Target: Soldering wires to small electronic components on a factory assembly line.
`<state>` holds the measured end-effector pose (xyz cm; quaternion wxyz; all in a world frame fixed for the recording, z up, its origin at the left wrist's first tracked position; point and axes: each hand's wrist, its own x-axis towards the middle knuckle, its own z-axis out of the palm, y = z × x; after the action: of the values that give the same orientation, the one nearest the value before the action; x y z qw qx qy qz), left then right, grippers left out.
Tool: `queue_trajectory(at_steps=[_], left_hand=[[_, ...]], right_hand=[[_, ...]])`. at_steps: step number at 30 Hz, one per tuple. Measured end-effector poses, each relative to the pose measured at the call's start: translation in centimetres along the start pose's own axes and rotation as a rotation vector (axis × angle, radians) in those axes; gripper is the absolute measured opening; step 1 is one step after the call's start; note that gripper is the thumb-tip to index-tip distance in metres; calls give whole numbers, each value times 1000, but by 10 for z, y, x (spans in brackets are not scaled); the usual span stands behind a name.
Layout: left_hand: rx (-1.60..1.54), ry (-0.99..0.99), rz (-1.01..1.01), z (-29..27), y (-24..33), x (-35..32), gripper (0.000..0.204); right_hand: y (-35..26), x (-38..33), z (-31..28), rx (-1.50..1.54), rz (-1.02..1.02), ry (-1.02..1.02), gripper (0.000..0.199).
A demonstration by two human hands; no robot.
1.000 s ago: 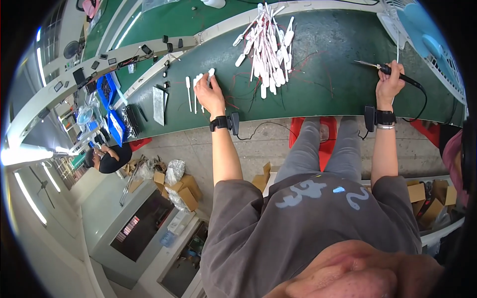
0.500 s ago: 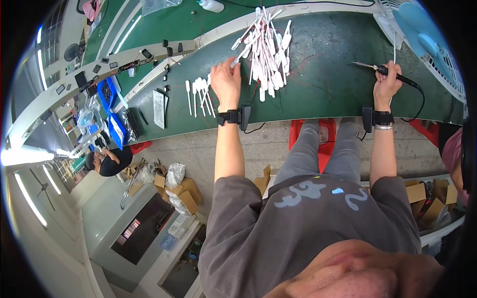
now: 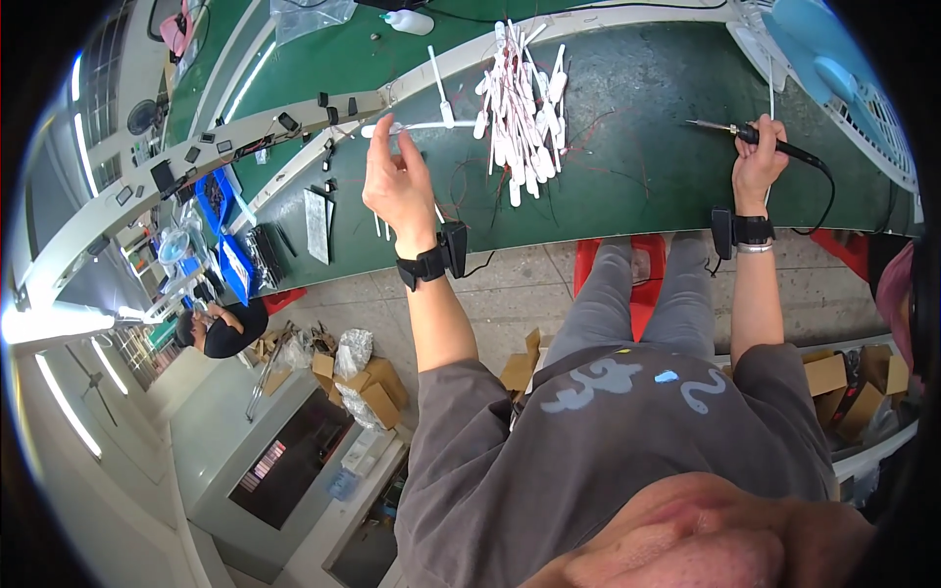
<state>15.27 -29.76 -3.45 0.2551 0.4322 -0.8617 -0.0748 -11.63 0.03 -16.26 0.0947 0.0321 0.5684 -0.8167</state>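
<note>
My left hand pinches a white stick-shaped piece with a paddle-like end above the left part of the bench. Another white stick piece lies just beyond it. To its right is a heap of white stick pieces with thin red and dark wires. More white sticks lie under my left hand, mostly hidden by it. On the right, my right hand is closed round the dark handle of a soldering iron, its metal tip pointing left.
The green bench has a raised pale edge at the back. A blue and white fan stands at the far right. Left lie a flat grey metal plate and blue bins. A white bottle stands beyond. A co-worker sits far left.
My left hand has moved left from the heap with a white stick piece, over the sticks on the bench. One stick now lies apart beyond it. My right hand has barely moved.
</note>
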Motion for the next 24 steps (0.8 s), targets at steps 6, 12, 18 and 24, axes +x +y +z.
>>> queue_trajectory(at_steps=[6,12,18,24], left_hand=[[-372,147,43,-12,17,-7,26],[-515,-116,103,-7,79,-27,38],[-555,-953,46,86,135,-77,40],[-467,-741,328,118,142,-96,28]], right_hand=[[0,-1,-2,2,-5,25,23],[2,-3,1,-91,-7,101,20],[5,-1,-3,-6,12,10,21],[1,-3,-4,-20,-4,14,23]])
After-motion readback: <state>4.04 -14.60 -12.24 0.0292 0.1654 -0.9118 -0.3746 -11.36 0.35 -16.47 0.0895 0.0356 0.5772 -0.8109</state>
